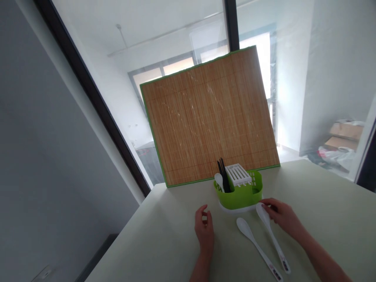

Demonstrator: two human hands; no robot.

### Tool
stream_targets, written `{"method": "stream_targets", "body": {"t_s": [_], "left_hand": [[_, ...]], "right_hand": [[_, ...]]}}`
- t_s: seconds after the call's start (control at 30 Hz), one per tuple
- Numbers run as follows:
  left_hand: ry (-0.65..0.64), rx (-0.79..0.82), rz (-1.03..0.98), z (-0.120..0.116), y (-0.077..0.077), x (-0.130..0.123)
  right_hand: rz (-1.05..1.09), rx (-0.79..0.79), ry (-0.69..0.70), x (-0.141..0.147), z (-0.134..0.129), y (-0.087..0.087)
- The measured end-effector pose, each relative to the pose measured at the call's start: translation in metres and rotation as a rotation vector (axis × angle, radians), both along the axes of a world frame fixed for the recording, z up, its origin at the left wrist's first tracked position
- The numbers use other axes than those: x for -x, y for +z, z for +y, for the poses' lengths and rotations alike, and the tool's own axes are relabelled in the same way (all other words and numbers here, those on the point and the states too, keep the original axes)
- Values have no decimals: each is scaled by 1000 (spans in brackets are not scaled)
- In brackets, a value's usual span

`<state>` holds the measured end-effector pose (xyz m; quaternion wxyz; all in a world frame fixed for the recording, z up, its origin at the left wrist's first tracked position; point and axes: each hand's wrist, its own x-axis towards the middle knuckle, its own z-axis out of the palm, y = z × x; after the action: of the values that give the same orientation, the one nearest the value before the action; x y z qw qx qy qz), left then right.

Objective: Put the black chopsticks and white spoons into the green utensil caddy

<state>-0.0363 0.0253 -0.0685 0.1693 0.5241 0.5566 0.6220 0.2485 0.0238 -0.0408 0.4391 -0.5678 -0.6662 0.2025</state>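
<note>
My right hand [280, 214] pinches the bowl end of a long-handled white spoon [272, 231], whose handle slants down toward the table's near edge. Just left of it, a second long white spoon [254, 240] lies on the table at a similar slant. My left hand [205, 227] hovers near or rests on the table, fingers loosely curled and apart, with nothing in it. Beyond both hands stands a green cutlery holder [241, 197] on a white base. In it are black chopsticks [223, 176], a small white spoon [219, 181] and a white slotted rack [238, 174].
A bamboo mat [208, 121] with green edging leans upright against the glass behind the holder. The pale table [170, 231] ends along a slanted left edge. Cardboard boxes [346, 131] and plastic bags sit beyond the glass at right.
</note>
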Motion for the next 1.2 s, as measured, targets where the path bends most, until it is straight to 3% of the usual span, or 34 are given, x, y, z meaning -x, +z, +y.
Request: {"method": "stream_targets", "body": {"t_s": [0.17, 0.27, 0.47, 0.67, 0.93, 1.07, 1.2], "left_hand": [[-106, 44, 8, -7, 1, -8], [-150, 24, 45, -13, 3, -14], [-221, -21, 119, -26, 16, -25], [-307, -54, 142, -34, 26, -39], [-205, -145, 297, -24, 40, -53], [-210, -147, 278, -25, 42, -53], [-185, -171, 200, -16, 56, -43]], "right_hand": [[40, -209, -50, 10, -18, 49], [58, -299, -1, 35, -24, 60], [16, -448, 131, 75, -25, 46], [22, -471, 183, 86, -24, 34], [34, -472, 169, 89, -24, 28], [66, -382, 197, 85, -27, 25], [123, -241, 103, 70, -23, 5]]}}
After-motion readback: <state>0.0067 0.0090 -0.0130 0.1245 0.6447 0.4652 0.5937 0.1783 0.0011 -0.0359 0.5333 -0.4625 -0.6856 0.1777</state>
